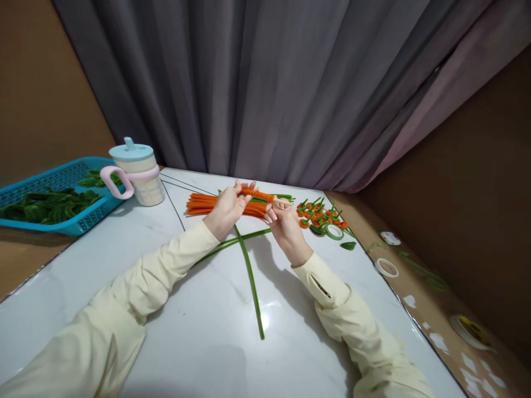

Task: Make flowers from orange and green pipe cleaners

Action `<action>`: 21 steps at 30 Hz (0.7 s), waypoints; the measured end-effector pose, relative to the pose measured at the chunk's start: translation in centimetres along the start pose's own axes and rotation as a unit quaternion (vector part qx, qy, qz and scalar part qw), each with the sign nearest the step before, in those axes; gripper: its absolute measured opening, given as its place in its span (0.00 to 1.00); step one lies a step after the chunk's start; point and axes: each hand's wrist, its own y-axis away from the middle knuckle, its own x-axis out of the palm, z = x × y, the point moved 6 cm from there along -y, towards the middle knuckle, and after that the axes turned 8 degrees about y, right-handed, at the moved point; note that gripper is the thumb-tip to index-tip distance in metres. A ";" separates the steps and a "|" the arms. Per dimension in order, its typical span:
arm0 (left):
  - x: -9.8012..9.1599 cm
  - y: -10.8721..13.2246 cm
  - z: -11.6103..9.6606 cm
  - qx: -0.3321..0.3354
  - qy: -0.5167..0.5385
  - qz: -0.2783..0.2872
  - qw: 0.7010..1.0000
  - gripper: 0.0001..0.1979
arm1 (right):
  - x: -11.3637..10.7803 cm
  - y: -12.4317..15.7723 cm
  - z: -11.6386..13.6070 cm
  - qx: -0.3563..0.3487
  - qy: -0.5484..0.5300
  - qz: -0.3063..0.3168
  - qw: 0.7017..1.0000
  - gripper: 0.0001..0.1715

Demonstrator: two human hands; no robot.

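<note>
Both hands are raised over the far middle of the white table. Between them stretches an orange pipe cleaner [260,194] wound in a tight coil, apparently round a thin rod whose pale end seems to show at the right. My left hand [227,209] pinches the coil's left end. At the other end, the fingers of my right hand [287,225] are closed round it. Behind and below lies a bundle of straight orange pipe cleaners [201,205], partly hidden by my hands. Long green pipe cleaners [251,281] cross each other on the table nearer to me.
Small orange pieces with green stems [318,211] cluster at the right, beside a roll of green tape [334,231]. A lidded cup [148,190] and a blue basket [77,225] of green pieces stand at left. White tape [386,268] and paper scraps lie beyond the right edge.
</note>
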 end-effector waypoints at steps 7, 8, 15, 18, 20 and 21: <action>2.9 4.9 -1.8 0.324 -0.181 0.177 0.912 0.08 | -0.6 0.2 -1.8 0.080 0.025 -0.035 0.996 0.13; 3.2 5.6 -1.7 0.362 -0.224 0.208 0.880 0.08 | -0.7 0.1 -1.9 0.083 0.035 -0.038 0.995 0.12; 4.2 7.6 0.4 0.444 -0.437 0.411 0.666 0.07 | -1.9 0.5 -1.8 0.002 0.123 -0.104 0.987 0.10; 4.2 7.4 0.0 0.432 -0.439 0.391 0.684 0.08 | -1.9 1.2 -1.6 -0.057 0.181 -0.135 0.973 0.09; 4.2 7.1 -0.6 0.433 -0.446 0.350 0.701 0.08 | -1.5 1.7 -1.4 -0.091 0.227 -0.144 0.959 0.07; 4.2 7.0 -1.0 0.438 -0.450 0.327 0.706 0.08 | -1.3 1.9 -1.3 -0.103 0.248 -0.144 0.952 0.06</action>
